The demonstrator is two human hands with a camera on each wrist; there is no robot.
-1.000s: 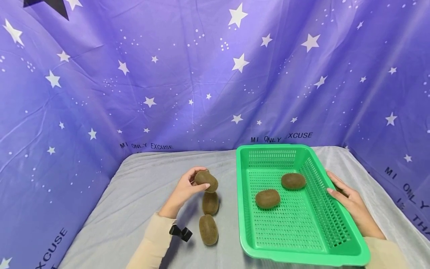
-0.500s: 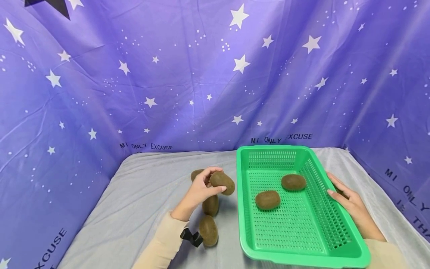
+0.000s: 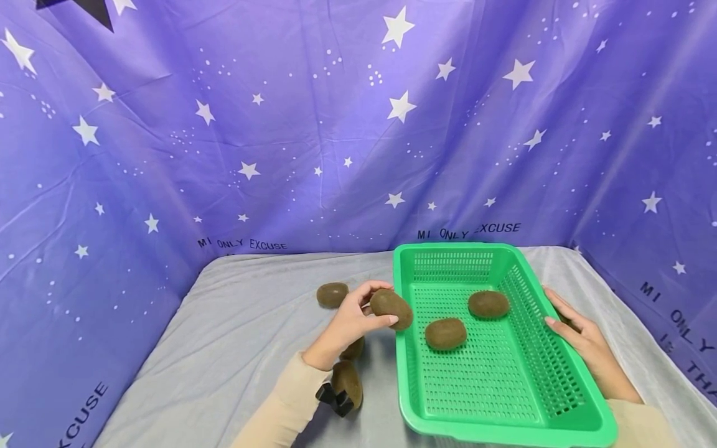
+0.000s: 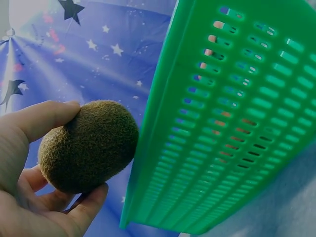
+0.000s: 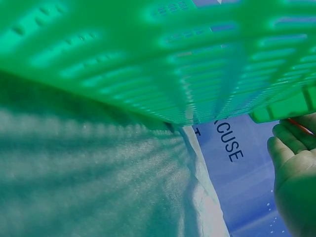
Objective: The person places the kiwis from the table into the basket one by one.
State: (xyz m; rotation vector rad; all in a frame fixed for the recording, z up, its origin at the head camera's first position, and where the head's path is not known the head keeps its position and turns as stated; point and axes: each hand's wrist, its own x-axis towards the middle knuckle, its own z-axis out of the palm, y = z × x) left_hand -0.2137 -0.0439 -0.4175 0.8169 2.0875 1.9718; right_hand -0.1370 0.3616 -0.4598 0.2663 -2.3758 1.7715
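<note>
My left hand (image 3: 358, 317) pinches a brown fuzzy kiwi (image 3: 392, 308) between thumb and fingers, at the left rim of the green plastic basket (image 3: 401, 386). The left wrist view shows the kiwi (image 4: 91, 148) overlapping the edge of the basket wall. Two kiwis lie inside, one near the left (image 3: 445, 334) and another farther back (image 3: 489, 304). My right hand (image 3: 588, 345) grips the basket's right rim; part of its fingers is hidden by the rim. In the right wrist view, the curled fingers of that hand (image 5: 298, 158) are just under the rim.
On the grey cloth (image 3: 213, 348) left of the basket lie three more kiwis: one at the back (image 3: 332, 295), one partly behind my left wrist (image 3: 354, 348), one nearest me (image 3: 348, 379). A purple star-printed curtain (image 3: 313, 124) encloses the table's back and sides.
My left hand has carried its kiwi rightward from above the row of kiwis to the basket's left rim, uncovering the kiwi at the back. The right hand and basket stay put.
</note>
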